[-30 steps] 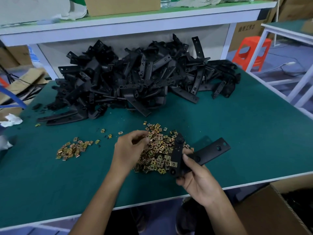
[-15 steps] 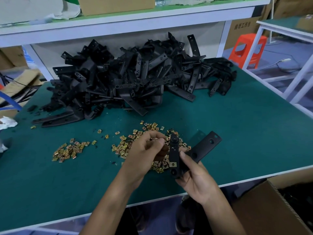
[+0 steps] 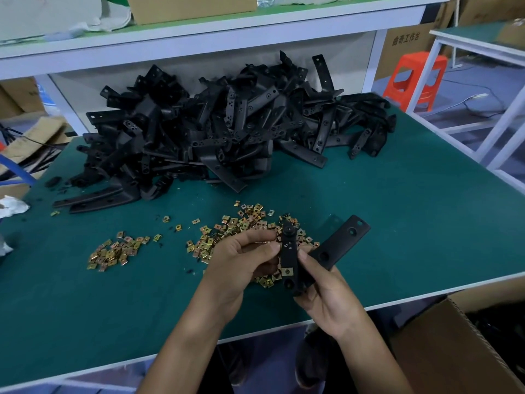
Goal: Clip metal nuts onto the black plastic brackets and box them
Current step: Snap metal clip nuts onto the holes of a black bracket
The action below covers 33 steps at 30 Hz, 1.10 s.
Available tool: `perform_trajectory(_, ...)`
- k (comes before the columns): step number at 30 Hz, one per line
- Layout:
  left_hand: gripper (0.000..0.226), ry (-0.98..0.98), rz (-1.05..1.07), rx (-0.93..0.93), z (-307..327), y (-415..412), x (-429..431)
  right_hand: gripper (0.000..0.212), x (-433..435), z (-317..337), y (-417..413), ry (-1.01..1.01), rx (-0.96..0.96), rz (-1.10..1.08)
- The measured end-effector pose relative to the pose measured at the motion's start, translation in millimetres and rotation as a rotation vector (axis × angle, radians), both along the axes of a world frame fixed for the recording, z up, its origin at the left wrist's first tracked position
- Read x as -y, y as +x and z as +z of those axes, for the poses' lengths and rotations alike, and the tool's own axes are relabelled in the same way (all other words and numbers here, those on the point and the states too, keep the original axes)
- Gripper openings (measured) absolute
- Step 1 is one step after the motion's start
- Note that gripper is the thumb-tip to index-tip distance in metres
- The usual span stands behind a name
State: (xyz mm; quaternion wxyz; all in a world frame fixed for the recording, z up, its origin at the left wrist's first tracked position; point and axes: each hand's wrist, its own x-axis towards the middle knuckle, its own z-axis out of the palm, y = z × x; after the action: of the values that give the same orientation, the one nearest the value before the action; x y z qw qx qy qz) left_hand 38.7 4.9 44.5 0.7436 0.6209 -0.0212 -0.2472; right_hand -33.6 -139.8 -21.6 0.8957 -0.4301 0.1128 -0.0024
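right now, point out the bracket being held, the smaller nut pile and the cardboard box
held bracket (image 3: 339, 245), head view, middle of its arm pointing up and right
smaller nut pile (image 3: 113, 253), head view, centre of the heap
cardboard box (image 3: 443, 348), head view, its near outer wall

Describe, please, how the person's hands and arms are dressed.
The left hand and right hand are ungloved, with no rings, watch or wristband showing. Both forearms are uncovered down to the frame's edge; no sleeve is in view.
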Motion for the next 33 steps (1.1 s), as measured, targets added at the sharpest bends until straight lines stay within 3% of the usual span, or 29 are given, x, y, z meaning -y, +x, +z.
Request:
perform_trajectory(8, 0.021, 0.094, -0.048, -0.044, 2, 3, -5, 0.037, -3, 5, -1, -0.048, 0.010, 0.023)
perform_trajectory(13, 0.038, 0.146, -0.100, -0.025, 6, 3, -10, 0.021, -11, 6, -1, -0.108, 0.023, -0.049)
perform_trajectory(17, 0.025, 0.120, -0.062, -0.020, 5, -4, -6, 0.028, -18, 12, -7, -0.097, 0.009, -0.141)
perform_trajectory(22, 0.011, 0.161, -0.049, 0.093, -7, -21, 19, 0.028, -6, 8, -50, 0.119, -0.049, -0.217)
perform_trajectory(26, 0.009, 0.256, -0.355, 0.196, -15, -51, 52, 0.027, 25, -10, -119, 0.145, -0.121, -0.402)
perform_trajectory(28, 0.013, 0.297, -0.478, 0.283, -15, -64, 61, 0.047, 49, -10, -154, 0.241, -0.070, -0.548)
perform_trajectory(30, 0.022, 0.297, -0.519, 0.333, -13, -68, 65, 0.067, 79, -2, -184, 0.480, 0.048, -0.748)
perform_trajectory(31, 0.027, 0.295, -0.528, 0.349, -13, -67, 64, 0.063, 94, 2, -196, 0.581, 0.097, -0.858)
perform_trajectory(33, 0.030, 0.304, -0.533, 0.352, -13, -65, 61, 0.058, 116, 6, -208, 0.537, -0.017, -1.068)
